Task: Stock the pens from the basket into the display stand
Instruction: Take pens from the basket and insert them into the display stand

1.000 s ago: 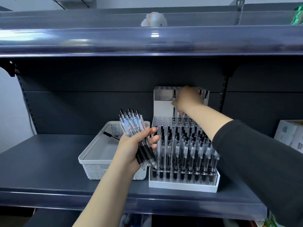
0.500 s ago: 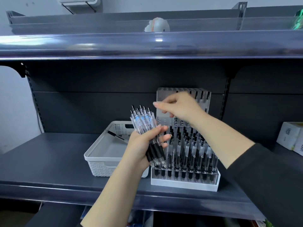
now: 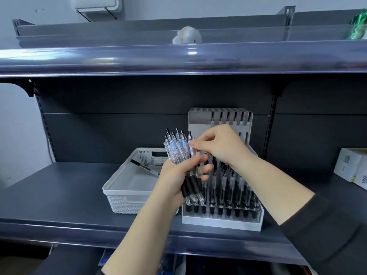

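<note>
Now the left hand [image 3: 174, 175] is clenching a bundle of pens [image 3: 178, 149] upright, before the display stand [image 3: 222, 219] near the shelf's [image 3: 59, 195] front edge. The right hand [image 3: 220, 143] is pinching one pen's top. One pen is lying in the basket [image 3: 127, 197].
</note>
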`<act>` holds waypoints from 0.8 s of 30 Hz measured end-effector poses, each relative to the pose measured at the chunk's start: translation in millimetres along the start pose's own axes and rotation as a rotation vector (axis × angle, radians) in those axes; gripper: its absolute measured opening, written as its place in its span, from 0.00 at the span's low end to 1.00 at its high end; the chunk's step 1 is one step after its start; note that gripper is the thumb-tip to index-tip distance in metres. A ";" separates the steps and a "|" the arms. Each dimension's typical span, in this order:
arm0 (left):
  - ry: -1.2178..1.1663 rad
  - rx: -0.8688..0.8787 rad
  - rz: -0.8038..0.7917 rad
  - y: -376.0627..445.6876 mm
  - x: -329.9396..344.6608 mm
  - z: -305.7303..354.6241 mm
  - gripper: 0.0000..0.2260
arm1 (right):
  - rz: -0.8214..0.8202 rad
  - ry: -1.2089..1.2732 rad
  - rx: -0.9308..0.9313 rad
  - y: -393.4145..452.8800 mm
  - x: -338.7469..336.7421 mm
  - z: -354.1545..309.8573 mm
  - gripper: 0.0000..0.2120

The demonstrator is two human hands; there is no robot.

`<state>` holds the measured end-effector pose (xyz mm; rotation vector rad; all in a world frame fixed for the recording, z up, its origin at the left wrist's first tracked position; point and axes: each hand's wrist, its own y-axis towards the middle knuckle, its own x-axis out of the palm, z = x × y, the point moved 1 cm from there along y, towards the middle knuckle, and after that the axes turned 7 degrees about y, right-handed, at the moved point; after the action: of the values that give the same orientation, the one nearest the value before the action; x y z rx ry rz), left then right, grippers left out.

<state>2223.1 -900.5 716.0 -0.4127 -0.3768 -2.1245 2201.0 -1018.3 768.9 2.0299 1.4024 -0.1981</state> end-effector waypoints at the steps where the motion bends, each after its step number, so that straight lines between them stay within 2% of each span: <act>1: 0.000 -0.002 0.000 0.2 -0.3 -0.1 0.07 | -0.004 -0.020 0.002 0.7 -0.1 0.5 0.07; 4: 0.002 -0.003 0.009 1.2 -1.8 -0.2 0.08 | 0.009 -0.022 -0.014 1.7 -0.1 1.5 0.08; 7: -0.011 0.008 0.031 1.7 -5.4 0.5 0.03 | 0.090 0.063 -0.032 2.6 -3.1 3.5 0.09; 13: 0.002 0.018 0.078 5.2 -17.8 -0.5 0.06 | 0.441 0.487 -0.003 17.1 -17.8 14.9 0.09; 15: -0.002 0.028 0.087 6.1 -20.9 -0.3 0.07 | 0.542 0.543 -0.010 25.8 -22.9 18.8 0.09; 18: -0.018 0.031 0.098 7.4 -25.1 0.6 0.07 | 0.636 0.421 -0.050 39.8 -29.2 23.8 0.07; 24: -0.017 0.023 0.107 9.0 -29.4 0.7 0.07 | 0.581 0.053 -0.052 60.5 -25.3 34.3 0.09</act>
<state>2246.3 -883.5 705.1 -0.4283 -0.3798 -2.0126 2251.7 -1071.1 780.0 2.3131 0.7837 0.1437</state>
